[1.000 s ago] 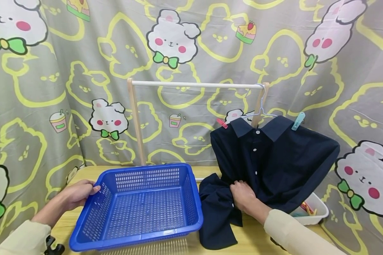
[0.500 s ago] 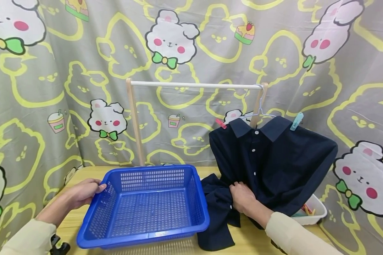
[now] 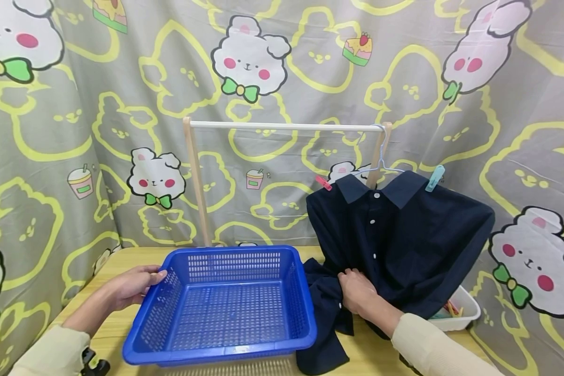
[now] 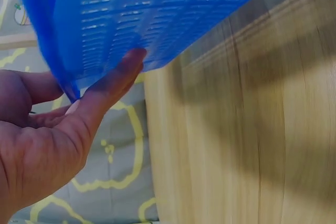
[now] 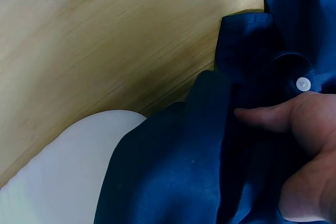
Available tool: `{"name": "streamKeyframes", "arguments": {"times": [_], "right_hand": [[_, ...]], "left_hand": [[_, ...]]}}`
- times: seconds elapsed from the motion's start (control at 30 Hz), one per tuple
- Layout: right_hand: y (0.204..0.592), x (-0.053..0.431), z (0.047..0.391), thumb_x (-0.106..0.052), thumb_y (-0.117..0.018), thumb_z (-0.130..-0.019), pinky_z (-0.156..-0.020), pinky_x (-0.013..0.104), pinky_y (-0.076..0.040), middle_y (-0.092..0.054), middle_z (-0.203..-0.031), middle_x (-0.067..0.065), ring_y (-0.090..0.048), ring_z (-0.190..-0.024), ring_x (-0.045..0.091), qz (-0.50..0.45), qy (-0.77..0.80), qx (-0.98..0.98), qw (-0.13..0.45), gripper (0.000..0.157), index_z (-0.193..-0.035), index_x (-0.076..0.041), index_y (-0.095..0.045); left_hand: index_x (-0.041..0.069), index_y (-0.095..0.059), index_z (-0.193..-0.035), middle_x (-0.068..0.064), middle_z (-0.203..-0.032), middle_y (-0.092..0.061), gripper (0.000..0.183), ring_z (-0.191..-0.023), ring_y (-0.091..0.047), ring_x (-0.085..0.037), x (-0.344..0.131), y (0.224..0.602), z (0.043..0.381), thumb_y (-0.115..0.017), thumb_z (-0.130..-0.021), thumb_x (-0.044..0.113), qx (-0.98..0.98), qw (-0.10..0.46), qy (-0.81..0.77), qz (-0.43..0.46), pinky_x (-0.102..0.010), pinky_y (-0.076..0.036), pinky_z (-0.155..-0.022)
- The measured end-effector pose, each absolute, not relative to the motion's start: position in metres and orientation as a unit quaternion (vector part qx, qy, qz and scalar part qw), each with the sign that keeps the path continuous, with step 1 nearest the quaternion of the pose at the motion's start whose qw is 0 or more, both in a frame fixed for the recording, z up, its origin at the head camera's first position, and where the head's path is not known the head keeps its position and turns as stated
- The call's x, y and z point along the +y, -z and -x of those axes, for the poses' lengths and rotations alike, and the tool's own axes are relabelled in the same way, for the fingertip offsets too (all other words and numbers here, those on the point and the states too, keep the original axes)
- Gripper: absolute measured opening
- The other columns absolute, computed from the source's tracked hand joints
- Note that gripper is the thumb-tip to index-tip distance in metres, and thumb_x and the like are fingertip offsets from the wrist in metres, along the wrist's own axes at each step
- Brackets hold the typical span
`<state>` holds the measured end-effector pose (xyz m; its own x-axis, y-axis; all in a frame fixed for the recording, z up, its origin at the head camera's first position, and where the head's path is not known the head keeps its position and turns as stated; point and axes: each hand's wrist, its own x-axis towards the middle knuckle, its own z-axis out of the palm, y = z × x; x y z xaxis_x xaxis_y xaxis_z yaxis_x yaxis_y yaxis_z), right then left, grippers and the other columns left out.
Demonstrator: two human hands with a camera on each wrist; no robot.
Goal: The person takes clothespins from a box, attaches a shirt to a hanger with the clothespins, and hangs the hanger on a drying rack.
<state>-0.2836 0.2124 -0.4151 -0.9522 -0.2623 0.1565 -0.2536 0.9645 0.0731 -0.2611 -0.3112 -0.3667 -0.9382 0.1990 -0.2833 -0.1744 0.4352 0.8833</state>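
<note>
An unfilled blue plastic basket is held at its left rim by my left hand. In the left wrist view, the left hand has its thumb and fingers on either side of the rim, and the basket's slotted side tilts above the table. A dark navy button-up shirt hangs on a thin pale hanger. Low on its front, my right hand grips the cloth; the far fingers are hidden. The right wrist view has the right hand's thumb against the fabric near a white button.
A wooden rack with a white rail stands at the back. A pink clothespin and a teal clothespin sit on the shirt's shoulders. A white bin with colourful items is partly behind the shirt. A patterned curtain surrounds the wooden table.
My left hand and the blue basket have moved to the right, bringing the basket against the shirt's lower part. My right hand stays on the shirt.
</note>
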Motion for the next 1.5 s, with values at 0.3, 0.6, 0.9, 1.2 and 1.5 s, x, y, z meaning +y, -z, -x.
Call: {"name": "streamKeyframes", "arguments": {"times": [0.3,0.6,0.9,1.2,1.5], "right_hand": [[0.411,0.214,0.282,-0.005,-0.082,-0.075,-0.092,0.048,-0.052,-0.063,-0.097,0.016,-0.060,-0.094,0.036,-0.132,0.010,-0.988,0.085,0.030,-0.099,0.000,-0.064],[0.386,0.208,0.277,-0.005,-0.082,-0.076,-0.089,0.049,-0.054,-0.065,-0.101,0.019,-0.064,-0.097,0.037,-0.134,-0.022,-0.990,0.037,0.038,-0.108,0.001,-0.061],[0.353,0.209,0.277,0.000,-0.081,-0.076,-0.087,0.043,-0.050,-0.065,-0.121,0.019,-0.060,-0.106,0.029,-0.108,-0.079,-0.990,-0.051,0.053,-0.123,-0.002,-0.059],[0.340,0.198,0.274,-0.013,-0.070,-0.089,-0.097,0.052,-0.051,-0.066,-0.123,0.022,-0.064,-0.112,0.036,-0.152,-0.155,-0.972,0.092,0.041,-0.127,0.001,-0.061],[0.334,0.177,0.272,-0.013,-0.057,-0.097,-0.098,0.052,-0.052,-0.066,-0.126,0.020,-0.064,-0.112,0.035,-0.186,-0.218,-0.941,0.179,0.037,-0.132,-0.001,-0.059]], "left_hand": [[-0.019,-0.014,-0.149,-0.025,-0.123,-0.062,0.065,-0.109,-0.066,-0.035,-0.313,0.361,0.265,-0.040,-0.110,0.026,0.834,0.214,-0.508,-0.012,-0.052,-0.057,-0.091],[-0.024,-0.026,-0.142,-0.044,-0.127,-0.054,0.064,-0.109,-0.064,-0.051,-0.302,0.335,0.261,-0.044,-0.109,0.028,0.932,0.116,-0.343,-0.036,-0.053,-0.059,-0.084],[-0.018,-0.044,-0.138,-0.040,-0.127,-0.058,0.056,-0.115,-0.059,-0.055,-0.271,0.310,0.258,-0.050,-0.106,0.028,0.977,0.010,-0.187,-0.098,-0.063,-0.050,-0.092],[-0.009,-0.046,-0.144,-0.034,-0.135,-0.058,0.052,-0.120,-0.058,-0.052,-0.220,0.306,0.264,-0.048,-0.108,0.029,0.973,-0.043,-0.173,-0.146,-0.064,-0.046,-0.100],[-0.001,-0.042,-0.150,-0.032,-0.139,-0.056,0.061,-0.127,-0.054,-0.053,-0.172,0.305,0.270,-0.050,-0.106,0.040,0.960,-0.094,-0.209,-0.159,-0.065,-0.042,-0.105]]}}
